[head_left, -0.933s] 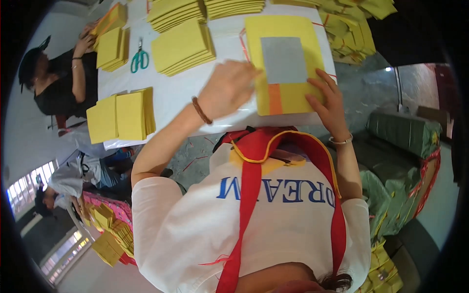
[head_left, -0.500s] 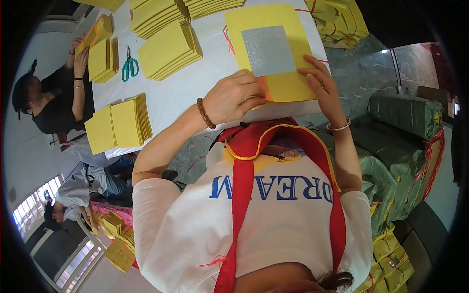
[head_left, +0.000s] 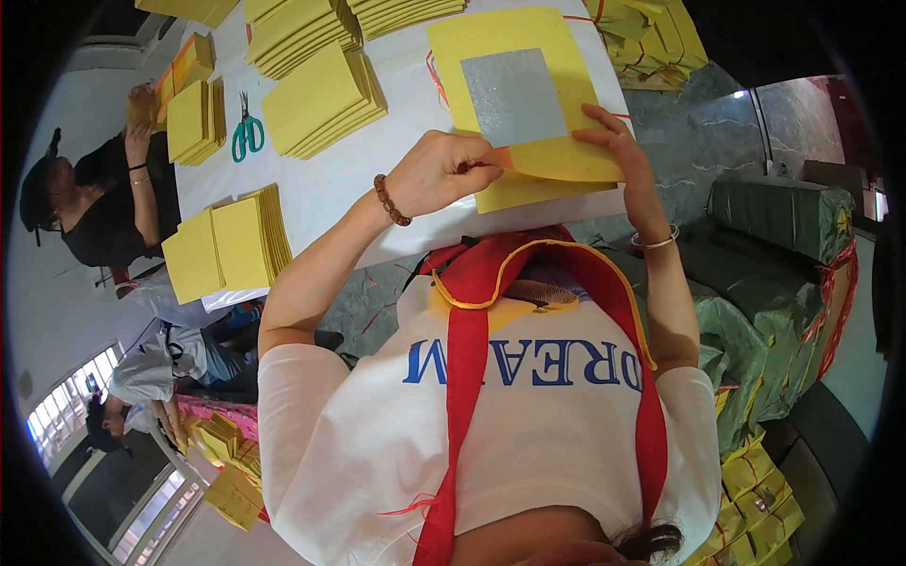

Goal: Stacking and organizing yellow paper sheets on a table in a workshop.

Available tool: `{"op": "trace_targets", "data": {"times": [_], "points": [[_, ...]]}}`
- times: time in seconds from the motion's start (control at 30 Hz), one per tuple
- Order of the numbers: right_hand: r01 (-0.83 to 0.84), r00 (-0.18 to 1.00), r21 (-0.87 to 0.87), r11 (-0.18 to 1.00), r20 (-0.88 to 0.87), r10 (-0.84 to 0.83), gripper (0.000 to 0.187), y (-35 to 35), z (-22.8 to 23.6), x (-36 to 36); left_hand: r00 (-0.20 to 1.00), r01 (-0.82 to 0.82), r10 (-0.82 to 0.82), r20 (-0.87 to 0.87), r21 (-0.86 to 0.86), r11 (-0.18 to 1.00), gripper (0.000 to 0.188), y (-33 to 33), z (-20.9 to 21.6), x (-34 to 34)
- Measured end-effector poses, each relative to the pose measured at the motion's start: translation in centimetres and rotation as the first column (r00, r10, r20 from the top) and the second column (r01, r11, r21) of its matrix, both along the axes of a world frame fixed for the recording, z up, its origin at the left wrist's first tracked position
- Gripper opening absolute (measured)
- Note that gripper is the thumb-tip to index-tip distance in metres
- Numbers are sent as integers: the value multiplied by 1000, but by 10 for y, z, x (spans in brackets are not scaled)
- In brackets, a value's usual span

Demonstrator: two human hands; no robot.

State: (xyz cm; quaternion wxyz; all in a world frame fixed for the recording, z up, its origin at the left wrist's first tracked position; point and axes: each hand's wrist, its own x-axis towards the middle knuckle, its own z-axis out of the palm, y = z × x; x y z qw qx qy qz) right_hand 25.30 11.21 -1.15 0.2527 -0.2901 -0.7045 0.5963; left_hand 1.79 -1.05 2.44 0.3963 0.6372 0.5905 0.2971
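Yellow sheet lies between the separated hands, long axis fore-and-aft, left hand apparently pinching its orange-marked near-left corner, right hand spread against its right edge

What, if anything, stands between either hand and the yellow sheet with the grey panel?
Nothing visible: the left hand is at the orange strip of the yellow sheet, the right hand at its right edge. The scissors lie off to the left.
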Motion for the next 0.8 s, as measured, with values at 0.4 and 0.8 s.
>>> {"op": "trace_targets", "data": {"times": [0.4, 0.8], "points": [[-120, 986, 94, 988, -107, 130, 58, 10, -14, 10, 931, -22, 119, 346, -271, 962, 14, 3, -14, -9], [-2, 1000, 120, 993, 19, 0, 32, 14, -17, 0, 865, -64, 170, 471, -232, 971, 18, 8, -10, -20]]}}
